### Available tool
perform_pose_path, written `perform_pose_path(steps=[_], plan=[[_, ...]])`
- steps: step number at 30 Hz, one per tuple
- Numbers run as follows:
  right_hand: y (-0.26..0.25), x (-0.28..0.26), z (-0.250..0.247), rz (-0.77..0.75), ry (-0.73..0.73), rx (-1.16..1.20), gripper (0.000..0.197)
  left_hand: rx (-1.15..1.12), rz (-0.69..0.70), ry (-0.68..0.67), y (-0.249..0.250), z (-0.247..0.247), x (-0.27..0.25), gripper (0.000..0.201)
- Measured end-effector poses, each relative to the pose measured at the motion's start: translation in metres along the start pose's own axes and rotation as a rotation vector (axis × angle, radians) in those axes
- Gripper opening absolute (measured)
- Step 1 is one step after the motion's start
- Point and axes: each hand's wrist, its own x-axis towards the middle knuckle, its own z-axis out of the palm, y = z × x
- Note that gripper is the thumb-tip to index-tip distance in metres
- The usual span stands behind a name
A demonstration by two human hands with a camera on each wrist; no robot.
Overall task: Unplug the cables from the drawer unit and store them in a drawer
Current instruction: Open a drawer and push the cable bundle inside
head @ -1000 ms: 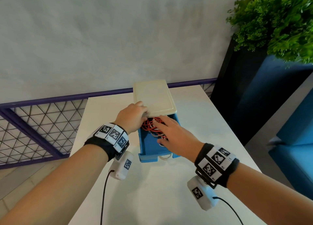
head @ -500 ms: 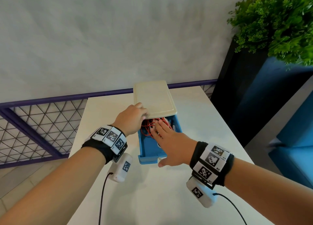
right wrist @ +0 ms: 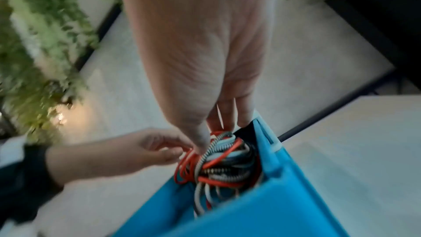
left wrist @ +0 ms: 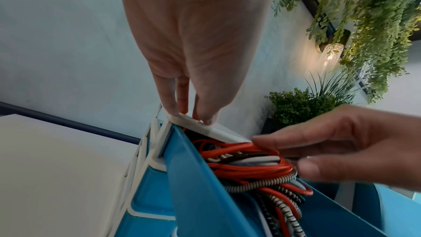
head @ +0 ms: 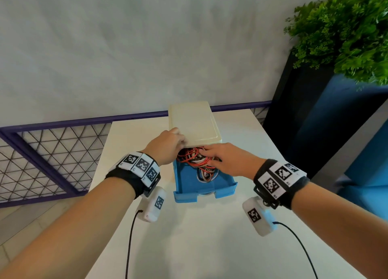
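A cream-topped drawer unit (head: 195, 123) stands on the white table (head: 189, 236). Its blue drawer (head: 201, 186) is pulled out toward me. In the drawer lies a tangle of red, white and braided cables (head: 195, 159), seen close up as the cables (left wrist: 246, 165) and the cables (right wrist: 218, 161). My left hand (head: 170, 144) rests on the front left corner of the unit's top, and its fingertips (left wrist: 173, 111) touch the lip. My right hand (head: 220, 157) lies on the cables with its fingers straight, reaching toward the back of the drawer.
A purple rail with wire mesh (head: 52, 159) runs behind and left of the table. A dark planter with a green bush (head: 344, 31) stands at the right, beside blue seating (head: 369, 173). Thin black leads trail from both wrist cameras over the table.
My right hand has swung so the wrist lies further right, and its fingers have slid over the cables toward the back of the drawer. My left hand has stayed on the unit's corner.
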Motion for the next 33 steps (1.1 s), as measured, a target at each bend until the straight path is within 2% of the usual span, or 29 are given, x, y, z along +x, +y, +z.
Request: perform_pose_path(steps=[4,6,8,10,12,15,20,21,22,26,27,29,33], plan=[[-0.011,0.004,0.019,-0.028,0.018,-0.225,0.041,0.001,0.017,0.004,-0.002,0.000,-0.001,0.025],[-0.015,0.008,0.030,-0.010,-0.015,-0.343,0.048,0.004,0.022,0.003,-0.002,0.001,-0.002,0.026],[-0.018,0.015,0.038,-0.012,-0.017,-0.345,0.058,0.010,0.028,0.001,-0.002,0.001,-0.001,0.026],[-0.022,0.022,0.040,-0.050,-0.029,-0.364,0.059,0.001,0.036,0.000,-0.002,0.001,-0.001,0.025],[-0.026,0.030,0.041,-0.079,-0.035,-0.403,0.054,-0.008,0.042,-0.008,-0.003,0.000,-0.001,0.025],[-0.029,0.037,0.039,-0.052,-0.046,-0.339,0.045,0.013,0.054,-0.045,-0.001,-0.002,-0.002,0.028],[-0.025,0.037,0.026,-0.070,-0.064,-0.194,0.015,0.084,0.040,-0.122,0.003,-0.005,-0.003,0.051],[-0.025,0.033,0.021,-0.087,-0.065,-0.133,0.018,0.087,0.032,-0.132,0.004,-0.004,-0.003,0.051],[-0.023,0.030,0.017,-0.105,-0.078,-0.091,0.029,0.087,0.023,-0.138,0.004,-0.005,-0.003,0.050],[-0.023,0.012,0.012,-0.059,-0.296,-0.208,0.102,0.087,0.008,-0.140,0.007,-0.006,-0.002,0.039],[-0.023,0.010,0.015,-0.060,-0.314,-0.240,0.111,0.075,0.002,-0.141,0.008,-0.006,-0.002,0.035],[-0.022,0.009,0.017,-0.072,-0.310,-0.259,0.111,0.059,-0.009,-0.143,0.007,-0.005,-0.001,0.032],[-0.023,0.014,0.017,-0.081,-0.311,-0.274,0.104,0.057,-0.019,-0.139,0.006,-0.006,-0.001,0.052]])
